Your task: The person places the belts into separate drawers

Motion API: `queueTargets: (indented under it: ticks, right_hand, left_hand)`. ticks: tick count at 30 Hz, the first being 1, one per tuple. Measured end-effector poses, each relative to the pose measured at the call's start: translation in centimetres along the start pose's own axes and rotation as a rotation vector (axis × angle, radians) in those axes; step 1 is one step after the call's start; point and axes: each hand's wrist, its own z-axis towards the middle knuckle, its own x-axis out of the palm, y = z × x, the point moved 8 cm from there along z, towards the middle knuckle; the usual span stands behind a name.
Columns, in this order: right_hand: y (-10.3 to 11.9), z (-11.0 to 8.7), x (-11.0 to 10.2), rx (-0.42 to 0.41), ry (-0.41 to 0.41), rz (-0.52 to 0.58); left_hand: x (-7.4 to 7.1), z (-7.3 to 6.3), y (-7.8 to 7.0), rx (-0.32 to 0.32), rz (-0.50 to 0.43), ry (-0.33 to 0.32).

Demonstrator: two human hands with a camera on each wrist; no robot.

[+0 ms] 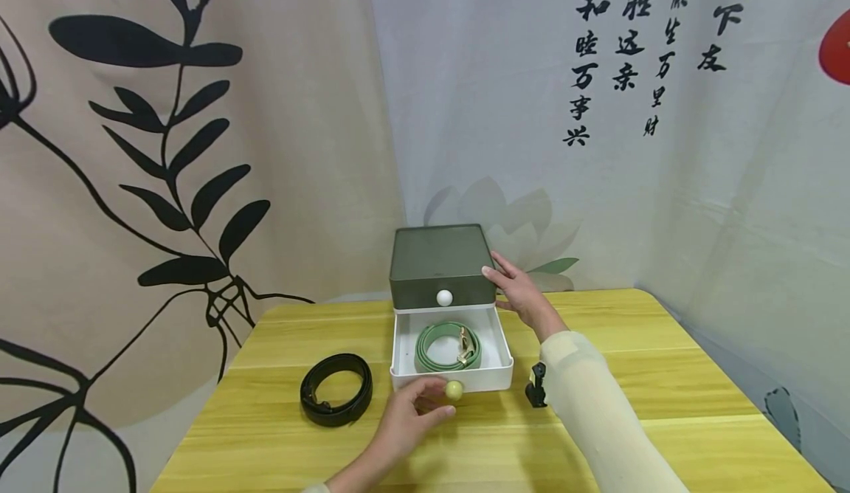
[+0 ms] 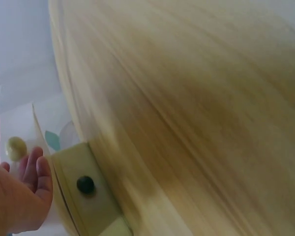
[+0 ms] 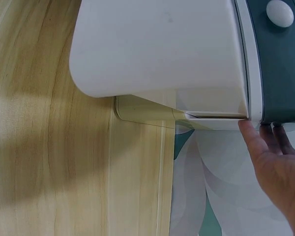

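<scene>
A small drawer cabinet [image 1: 441, 257] stands on the table, its top drawer dark green with a white knob. Below that, a white drawer [image 1: 502, 345] is pulled out, and a coiled green belt [image 1: 425, 360] with a gold-coloured buckle lies in it. My left hand [image 1: 408, 419] is at this drawer's front, with loosely bent fingers right beside its yellowish round knob [image 2: 15, 148]; the thumb is apart below it. With straight fingers, my right hand [image 1: 527, 301] touches the cabinet's right side. The right wrist view shows those fingertips [image 3: 245, 127] along the side edge.
A coiled black belt [image 1: 311, 404] lies on the wooden table [image 1: 279, 345], left of the cabinet. Lower down, the left wrist view shows a cream drawer front with a dark knob [image 2: 85, 185]. A printed curtain [image 1: 319, 146] hangs behind the table.
</scene>
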Motion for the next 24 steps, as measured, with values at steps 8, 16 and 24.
queueTargets:
  ticks: [8,16,24]
  right_hand:
    - [-0.10,-0.01,0.02,0.006,-0.006,-0.001]
    - [-0.14,0.14,0.04,-0.002,-0.006,-0.003]
    - [-0.09,0.03,0.06,0.000,-0.008,-0.019]
  left_hand:
    - [0.44,0.05,0.36,0.004,-0.065,-0.037]
    - [0.56,0.33,0.75,-0.005,-0.042,-0.110]
    - [0.72,0.42,0.73,-0.001,-0.055,-0.176]
